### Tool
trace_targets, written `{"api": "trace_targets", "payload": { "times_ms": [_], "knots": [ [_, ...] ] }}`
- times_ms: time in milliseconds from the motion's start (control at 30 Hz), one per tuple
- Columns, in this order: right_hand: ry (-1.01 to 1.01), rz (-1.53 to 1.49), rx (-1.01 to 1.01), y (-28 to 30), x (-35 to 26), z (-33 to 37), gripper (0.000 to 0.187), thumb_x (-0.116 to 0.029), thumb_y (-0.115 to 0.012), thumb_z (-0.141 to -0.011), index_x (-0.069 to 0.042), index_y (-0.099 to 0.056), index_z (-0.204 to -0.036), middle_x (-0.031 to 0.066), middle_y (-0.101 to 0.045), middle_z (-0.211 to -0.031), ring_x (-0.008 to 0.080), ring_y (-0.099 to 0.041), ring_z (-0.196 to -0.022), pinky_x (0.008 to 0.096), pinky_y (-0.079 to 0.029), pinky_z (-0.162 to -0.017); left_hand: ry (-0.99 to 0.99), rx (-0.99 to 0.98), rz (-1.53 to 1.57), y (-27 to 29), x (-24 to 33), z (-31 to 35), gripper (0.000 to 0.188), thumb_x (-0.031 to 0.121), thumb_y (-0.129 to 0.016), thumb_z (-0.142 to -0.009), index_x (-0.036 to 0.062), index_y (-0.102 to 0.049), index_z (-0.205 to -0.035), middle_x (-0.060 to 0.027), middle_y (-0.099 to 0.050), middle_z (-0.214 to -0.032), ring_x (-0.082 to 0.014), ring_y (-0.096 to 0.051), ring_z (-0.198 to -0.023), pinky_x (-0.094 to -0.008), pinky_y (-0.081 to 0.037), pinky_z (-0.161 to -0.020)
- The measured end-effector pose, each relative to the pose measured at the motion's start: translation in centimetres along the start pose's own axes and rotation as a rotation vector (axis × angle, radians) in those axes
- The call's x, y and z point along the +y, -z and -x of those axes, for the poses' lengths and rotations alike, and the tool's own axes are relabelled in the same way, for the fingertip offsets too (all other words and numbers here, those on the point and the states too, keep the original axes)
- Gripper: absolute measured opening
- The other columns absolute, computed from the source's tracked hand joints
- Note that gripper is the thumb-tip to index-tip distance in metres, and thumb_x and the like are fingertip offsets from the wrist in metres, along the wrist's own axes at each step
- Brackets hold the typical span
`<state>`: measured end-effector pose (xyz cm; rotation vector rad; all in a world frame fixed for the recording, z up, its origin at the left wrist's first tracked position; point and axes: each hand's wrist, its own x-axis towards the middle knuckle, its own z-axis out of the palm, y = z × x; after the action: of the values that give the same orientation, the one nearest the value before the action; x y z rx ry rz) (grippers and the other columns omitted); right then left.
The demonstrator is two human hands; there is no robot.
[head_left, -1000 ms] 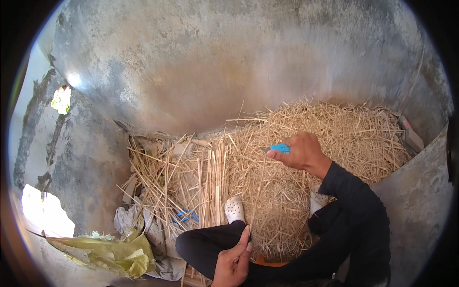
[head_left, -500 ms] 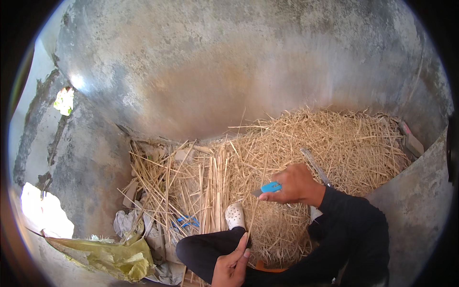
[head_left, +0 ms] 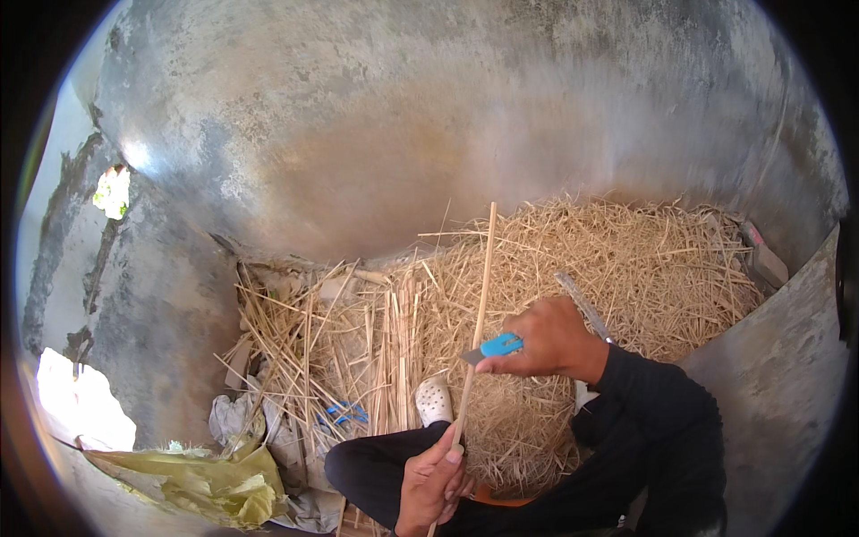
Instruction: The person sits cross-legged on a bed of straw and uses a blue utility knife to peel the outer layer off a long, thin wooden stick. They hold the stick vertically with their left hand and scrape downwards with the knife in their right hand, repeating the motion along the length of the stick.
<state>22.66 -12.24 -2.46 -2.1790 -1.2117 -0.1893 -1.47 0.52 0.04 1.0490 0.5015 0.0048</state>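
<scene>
A long, thin, pale strip, bamboo-like (head_left: pixel 488 268), slants up from my left hand (head_left: pixel 429 483), whose fingers and thumb are closed round its lower part. My right hand (head_left: pixel 557 342) grips the blue handle of a small utility knife (head_left: pixel 503 345). The knife's grey blade lies against the strip about halfway along, with my right thumb close beside it. A white clog (head_left: pixel 435 402) on my foot stands just left of the strip. Behind my right hand, a longer metal blade (head_left: pixel 580 300) rests on the shavings.
A heap of curly, straw-coloured shavings (head_left: pixel 653 277) covers the floor to the right. Several strips (head_left: pixel 398 336) lie to the left, near a blue item (head_left: pixel 344 413) and a yellowish sack (head_left: pixel 224 483). A concrete wall (head_left: pixel 403 134) rises behind; a block (head_left: pixel 765 259) sits at far right.
The strip now shows its broader face and stands out more clearly. My left hand has turned, with its fingers wrapped further round it. The right hand and knife have shifted slightly left.
</scene>
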Motion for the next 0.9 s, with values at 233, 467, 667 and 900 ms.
{"api": "trace_targets", "payload": {
  "times_ms": [233,467,667,900],
  "knots": [
    [-0.070,0.199,0.010,-1.1,1.7,-1.2,0.083,-0.089,-0.036,-0.069,-0.012,-0.058,-0.048,0.0046,-0.050,-0.041,0.0195,-0.047,-0.034,0.0324,-0.034,-0.036,0.025,0.054,-0.026,-2.3,0.5,1.1,0.041,0.013,-0.049,-0.096,0.0002,-0.044,-0.135,0.0036,-0.033,-0.050,-0.0050,-0.028,-0.037,-0.0225,-0.032,-0.044],
    [-0.004,0.026,0.031,-2.8,1.3,-1.1,0.080,-0.084,-0.040,-0.074,-0.010,-0.053,-0.046,0.0045,-0.042,-0.038,0.0196,-0.044,-0.033,0.0361,-0.036,-0.037,0.013,0.055,-0.093,-0.7,0.1,1.5,0.039,0.018,-0.051,-0.096,0.0009,-0.049,-0.131,0.0068,-0.036,-0.057,-0.0037,-0.033,-0.046,-0.0200,-0.029,-0.043],
    [-0.265,0.031,-0.001,-0.1,4.4,-2.1,0.077,-0.083,-0.043,-0.074,-0.011,-0.059,-0.050,0.0065,-0.048,-0.041,0.0226,-0.049,-0.035,0.0365,-0.040,-0.040,-0.020,0.069,-0.096,-1.1,-0.8,2.0,0.044,0.007,-0.054,-0.093,-0.0043,-0.044,-0.134,0.0057,-0.039,-0.057,-0.0027,-0.032,-0.045,-0.0190,-0.030,-0.046],
    [-0.137,0.143,-0.085,-2.0,1.5,-0.4,0.085,-0.087,-0.031,-0.074,-0.011,-0.062,-0.053,0.0052,-0.049,-0.043,0.0202,-0.053,-0.041,0.0372,-0.042,-0.043,-0.145,0.110,-0.462,-0.6,0.3,2.5,0.043,0.018,-0.058,-0.094,-0.0029,-0.050,-0.130,0.0025,-0.057,-0.077,-0.0030,-0.045,-0.064,-0.0170,-0.037,-0.058]
  ]
}}
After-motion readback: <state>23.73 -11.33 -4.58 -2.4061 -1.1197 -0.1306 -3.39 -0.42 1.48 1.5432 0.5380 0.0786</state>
